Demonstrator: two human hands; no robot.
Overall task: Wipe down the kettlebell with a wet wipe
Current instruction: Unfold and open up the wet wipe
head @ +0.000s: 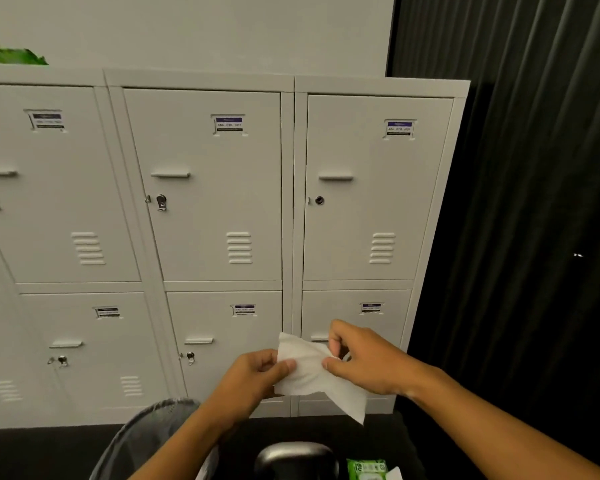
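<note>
kettlebell (297, 459) cut off at bottom edge, locker labels (228, 124) unreadable

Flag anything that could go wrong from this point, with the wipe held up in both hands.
1. The wet wipe is pinched only at its edges by the left hand and right hand; its loose lower corner may drop or stay bunched.
2. The kettlebell sits at the bottom edge of view, so wiping may be poorly recorded.
</note>
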